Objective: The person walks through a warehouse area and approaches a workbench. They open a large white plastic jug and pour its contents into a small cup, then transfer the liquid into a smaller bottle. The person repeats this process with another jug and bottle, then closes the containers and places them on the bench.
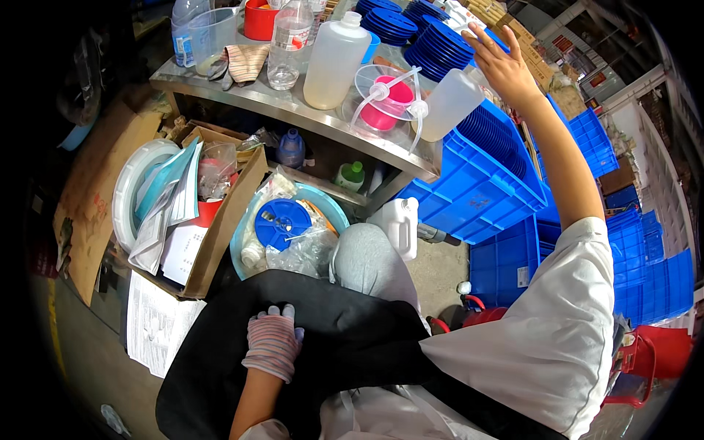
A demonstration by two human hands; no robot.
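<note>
My left hand [274,343], in a striped glove with grey fingertips, lies on the black apron [209,352] over my lap; its fingers are laid out and nothing shows in them. Bare and raised at the upper right, my right hand [504,72] has its fingers apart and empty. It is nearest to stacks of dark blue round discs [438,50] and a translucent white bottle [449,106] at the metal table's [242,97] right end. Left of that bottle stand a pink cup [387,110] with clear tubing over it and a tall cloudy bottle [336,66].
A striped glove [246,63], a clear bottle [288,44] and a plastic jug [213,40] share the tabletop. Below are a cardboard box [227,220] with papers, a light blue basin [334,209] and a white canister [400,227]. Blue crates [477,187] stand at the right.
</note>
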